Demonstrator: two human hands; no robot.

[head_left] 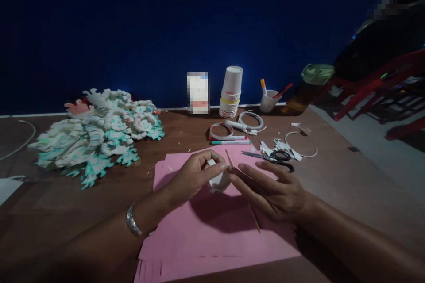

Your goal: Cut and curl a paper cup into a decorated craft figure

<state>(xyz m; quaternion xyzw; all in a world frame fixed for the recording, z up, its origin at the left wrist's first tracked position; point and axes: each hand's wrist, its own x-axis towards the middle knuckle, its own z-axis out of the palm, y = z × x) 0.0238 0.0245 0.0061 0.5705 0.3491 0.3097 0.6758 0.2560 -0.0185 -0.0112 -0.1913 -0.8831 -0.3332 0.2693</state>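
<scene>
My left hand is closed, thumb and fingers pinching a small white paper ring or cut cup piece above a stack of pink paper sheets. My right hand is just right of it, its fingers stretched out and apart, the fingertips close to the white piece. A thin wooden stick passes behind the right fingers; whether they touch it I cannot tell. Black-handled scissors lie beyond the right hand, partly over the pink sheets.
Left is a big heap of white paper cutouts with green drawings. At the back are stacked paper cups, a cup with pens and a jar. Tape rolls, markers and paper scraps lie behind the sheets.
</scene>
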